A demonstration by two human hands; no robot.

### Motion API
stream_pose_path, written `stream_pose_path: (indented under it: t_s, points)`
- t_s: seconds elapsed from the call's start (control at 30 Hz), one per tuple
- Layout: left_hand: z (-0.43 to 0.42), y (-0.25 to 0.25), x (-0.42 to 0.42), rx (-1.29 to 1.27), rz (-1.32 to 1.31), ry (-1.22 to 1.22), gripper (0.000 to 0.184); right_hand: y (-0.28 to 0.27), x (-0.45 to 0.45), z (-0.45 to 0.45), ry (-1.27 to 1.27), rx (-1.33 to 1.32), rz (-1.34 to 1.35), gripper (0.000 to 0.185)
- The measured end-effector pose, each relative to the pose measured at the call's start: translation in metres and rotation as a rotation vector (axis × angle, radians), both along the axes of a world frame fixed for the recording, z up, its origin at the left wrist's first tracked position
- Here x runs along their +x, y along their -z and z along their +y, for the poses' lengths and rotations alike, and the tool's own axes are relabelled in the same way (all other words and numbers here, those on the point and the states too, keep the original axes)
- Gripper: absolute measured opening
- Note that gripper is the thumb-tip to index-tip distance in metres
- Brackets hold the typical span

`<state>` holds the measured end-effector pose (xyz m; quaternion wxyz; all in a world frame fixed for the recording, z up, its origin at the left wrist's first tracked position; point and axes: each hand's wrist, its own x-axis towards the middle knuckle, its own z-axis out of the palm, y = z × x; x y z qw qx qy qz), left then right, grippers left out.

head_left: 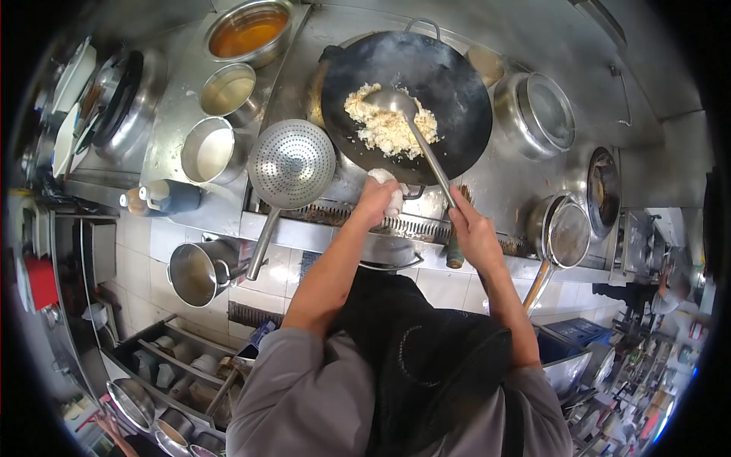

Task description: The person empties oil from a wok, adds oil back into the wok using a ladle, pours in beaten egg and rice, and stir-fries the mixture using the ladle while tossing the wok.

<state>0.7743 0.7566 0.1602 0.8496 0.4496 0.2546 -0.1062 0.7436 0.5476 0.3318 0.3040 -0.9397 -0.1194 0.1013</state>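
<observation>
A large black wok (457, 87) sits on the stove, with egg-flecked rice (388, 135) heaped in its middle and steam rising above. My right hand (476, 232) is closed around the long handle of a metal ladle (432, 156), whose bowl rests on the rice. At the wok's near rim, my left hand (373, 204) grips a folded white cloth (393, 196) next to the loop handle. The cloth hides whether my fingers touch the wok itself. A perforated strainer (292, 164) lies left of the wok, its handle jutting over the stove's front edge.
On the left stand a bowl of orange liquid (247, 34), two metal pots and some bottles (171, 196). Stacked metal bowls (537, 114) and a mesh strainer (569, 234) are on the right. A pot (199, 273) is below the counter edge. Another person (661, 297) is far right.
</observation>
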Motion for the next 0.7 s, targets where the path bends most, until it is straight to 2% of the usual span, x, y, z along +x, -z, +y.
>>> stream_pose_path:
  t_s: [0.03, 0.13, 0.17, 0.2, 0.23, 0.3, 0.37, 0.43, 0.47, 0.57, 0.6, 0.7]
  points:
    - [0.000, 0.002, 0.002, -0.013, 0.002, 0.001, 0.013, -0.003, 0.000, 0.008, 0.036, 0.025, -0.035, 0.046]
    - [0.003, -0.002, 0.001, -0.041, 0.017, 0.049, 0.013, 0.045, 0.008, 0.006, -0.017, -0.002, -0.098, 0.047]
    - [0.007, -0.007, 0.003, -0.053, 0.023, 0.087, 0.013, 0.050, 0.014, 0.004, -0.073, -0.001, -0.100, 0.047]
    - [0.006, -0.012, 0.007, -0.046, 0.014, 0.088, 0.013, 0.050, 0.021, -0.004, -0.120, 0.082, -0.239, 0.048]
    - [0.004, -0.017, 0.008, -0.027, 0.013, 0.031, 0.013, 0.038, 0.023, 0.000, -0.122, 0.088, -0.244, 0.048]
    - [0.002, -0.014, 0.001, -0.001, 0.030, 0.002, 0.014, 0.008, 0.012, 0.010, -0.029, 0.099, -0.137, 0.047]
    - [0.001, -0.006, 0.003, -0.022, -0.025, -0.008, 0.015, 0.029, 0.007, 0.013, 0.015, 0.067, -0.154, 0.046]
    - [-0.001, -0.007, 0.000, -0.021, -0.013, 0.000, 0.016, 0.049, 0.016, 0.008, -0.077, -0.041, -0.084, 0.044]
    - [0.000, -0.012, -0.001, 0.000, 0.023, -0.004, 0.016, 0.045, 0.021, 0.000, -0.071, 0.082, -0.081, 0.045]
    - [-0.002, -0.003, 0.002, 0.012, 0.043, -0.036, 0.016, 0.013, 0.012, -0.012, -0.004, 0.059, -0.147, 0.045]
    - [0.000, -0.002, 0.003, 0.015, 0.026, -0.002, 0.016, 0.008, 0.003, -0.009, 0.089, -0.028, -0.048, 0.045]
    - [0.002, -0.005, 0.003, 0.018, 0.020, 0.049, 0.015, 0.049, 0.010, -0.024, 0.088, -0.185, 0.009, 0.046]
